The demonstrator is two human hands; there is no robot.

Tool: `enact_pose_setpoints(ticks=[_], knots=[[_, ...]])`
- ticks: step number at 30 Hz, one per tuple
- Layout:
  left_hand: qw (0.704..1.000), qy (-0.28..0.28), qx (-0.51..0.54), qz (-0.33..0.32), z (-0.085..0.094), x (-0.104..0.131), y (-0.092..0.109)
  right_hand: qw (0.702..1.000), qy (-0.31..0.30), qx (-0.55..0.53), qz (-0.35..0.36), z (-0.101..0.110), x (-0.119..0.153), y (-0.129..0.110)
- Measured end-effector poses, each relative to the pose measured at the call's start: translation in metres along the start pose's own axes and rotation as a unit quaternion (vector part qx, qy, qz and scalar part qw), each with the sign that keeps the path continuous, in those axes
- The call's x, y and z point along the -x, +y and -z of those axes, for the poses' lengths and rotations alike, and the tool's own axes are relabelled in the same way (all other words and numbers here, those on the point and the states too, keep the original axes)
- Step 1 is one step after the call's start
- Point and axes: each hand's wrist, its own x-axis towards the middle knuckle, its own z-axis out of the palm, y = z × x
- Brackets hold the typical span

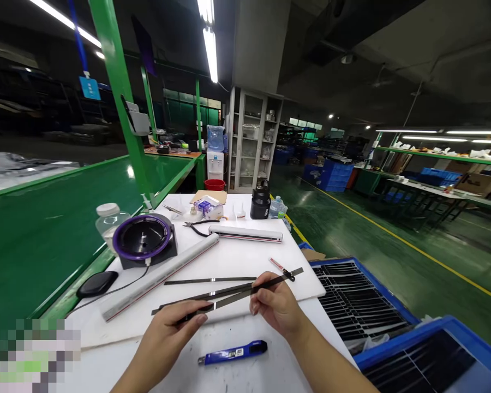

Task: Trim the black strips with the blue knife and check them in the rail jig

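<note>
Above the white board, my right hand (278,305) is closed in a pinch on a thin dark strip (233,297), whose end sticks out past the fingers to the right. My left hand (175,322) is closed on the strip's other end, with thumb and fingers around it. A second dark strip (229,289) runs close behind the first, from beside the left fingers to the right hand. I cannot tell whether it is held or lying down. Behind them another dark strip (204,281) lies flat on the board. A blue utility knife (233,353) lies in front of both hands.
Two long white boxes (163,275) (245,234) lie on the white board (131,330). Pliers (198,225), a purple-rimmed round device (142,237), a black bottle (261,201) and a red-and-white marker-like tool (278,266) are around. Blue trays (411,316) with dark strips stand at right.
</note>
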Motion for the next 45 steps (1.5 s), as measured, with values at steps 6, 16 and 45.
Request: enact_pose_setpoints(ticks=[6,16,45], knots=[[0.999,0.011,-0.012,-0.033,-0.003,0.0,0.001,0.997,-0.017,-0.063,-0.028,-0.002,0.0,-0.002],[0.999,-0.009,-0.021,-0.035,-0.003,-0.002,0.007,0.997,-0.022,-0.06,-0.03,-0.002,0.003,-0.006],[0.836,0.112,-0.311,-0.439,-0.027,0.012,0.048,0.911,0.395,0.013,0.118,-0.07,0.049,0.006]])
